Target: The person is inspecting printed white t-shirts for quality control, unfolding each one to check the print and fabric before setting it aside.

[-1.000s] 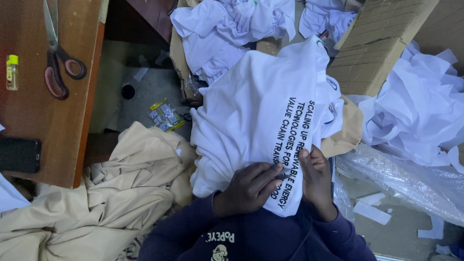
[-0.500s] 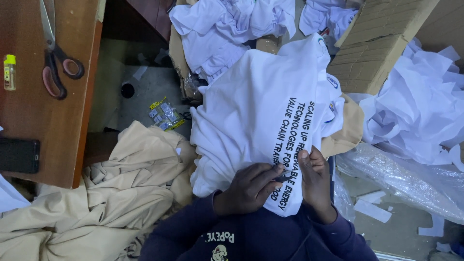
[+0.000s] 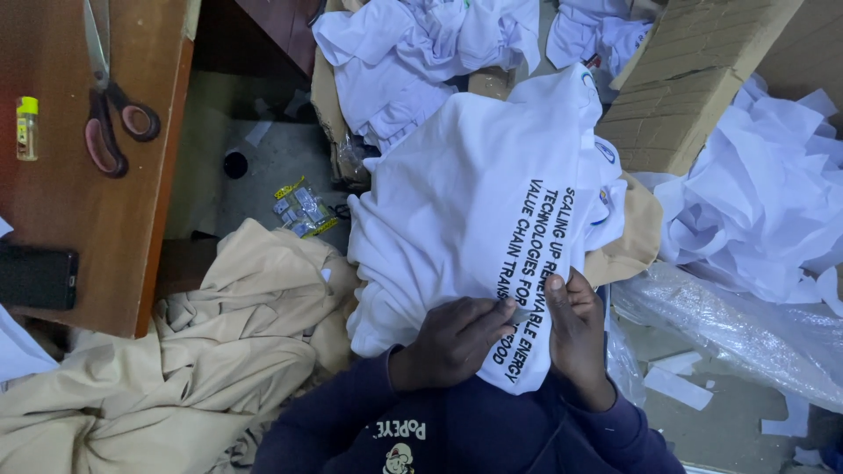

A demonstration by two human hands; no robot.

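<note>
A white T-shirt (image 3: pixel 474 202) with black printed lettering lies spread over my lap and a pile of cloth. My left hand (image 3: pixel 452 341) rests on its near end with the fingers curled, its fingertips pinching at the printed lines. My right hand (image 3: pixel 575 332) sits just right of the lettering, thumb and fingers gripping the shirt's fabric at its edge. The fingertips of both hands nearly meet over the print. My dark blue sleeves (image 3: pixel 351 421) fill the bottom of the view.
Beige cloth (image 3: pixel 202 360) is heaped at the left. A wooden table (image 3: pixel 79 219) holds scissors (image 3: pixel 110 105), a small yellow-capped bottle (image 3: pixel 27 127) and a black phone (image 3: pixel 35 276). More white shirts (image 3: pixel 421 53), a cardboard box (image 3: pixel 694 79), white paper (image 3: pixel 755 211) and clear plastic (image 3: pixel 729 329) lie around.
Both hands stay on the shirt's printed area, with only slight finger movement. Nothing else has moved.
</note>
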